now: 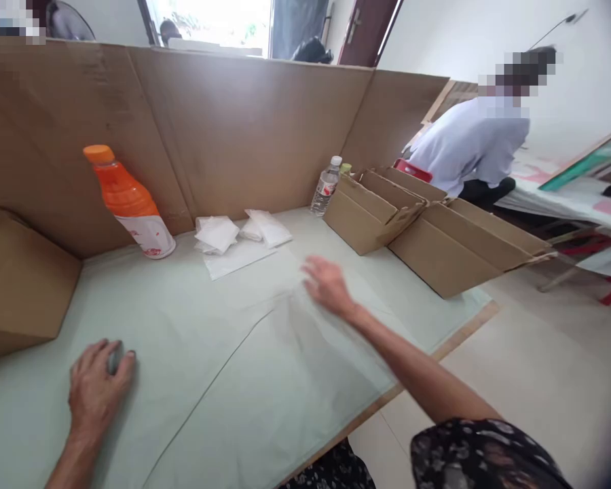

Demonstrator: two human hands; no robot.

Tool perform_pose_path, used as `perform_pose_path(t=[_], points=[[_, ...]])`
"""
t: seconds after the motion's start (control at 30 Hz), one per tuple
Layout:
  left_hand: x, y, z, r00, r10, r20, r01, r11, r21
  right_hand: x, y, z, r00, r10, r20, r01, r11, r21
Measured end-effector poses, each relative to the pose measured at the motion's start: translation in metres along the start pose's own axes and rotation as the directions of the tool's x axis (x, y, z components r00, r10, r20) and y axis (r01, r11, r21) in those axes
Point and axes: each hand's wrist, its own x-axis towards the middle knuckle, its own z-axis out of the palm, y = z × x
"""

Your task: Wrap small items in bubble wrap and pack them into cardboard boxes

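Your left hand [99, 387] clamps a small grey object [115, 358], right hand [328, 285] open on the flat sheet [285, 367]; few folded white bundles [216, 234] done behind.

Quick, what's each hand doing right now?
Left hand: fingers curled around a small grey object.
Right hand: open, holding nothing, motion-blurred.

Two hands [99, 387], two bottles [130, 200], three cardboard boxes [371, 217], two heaps of white packets [216, 234]
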Motion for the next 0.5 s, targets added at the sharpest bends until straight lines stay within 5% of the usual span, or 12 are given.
perform_pose_path(t=[0.1,0.23,0.37,0.5], points=[[-0.028,0.045,0.010,0.992,0.113,0.054,-0.112,0.994,-0.012,0.042,0.073,-0.070,0.910,0.344,-0.230,-0.394,0.890,-0.230],[-0.052,0.094,0.019,0.974,0.215,0.066,-0.213,0.976,-0.045,0.083,0.126,-0.124,0.834,0.509,-0.213,-0.550,0.798,-0.248],[-0.054,0.105,0.021,0.976,0.208,0.063,-0.203,0.976,-0.078,0.079,0.128,-0.122,0.854,0.514,-0.083,-0.518,0.819,-0.247],[-0.049,0.102,0.018,0.985,0.155,0.077,-0.143,0.979,-0.147,0.027,0.091,-0.112,0.933,0.355,-0.058,-0.359,0.907,-0.219]])
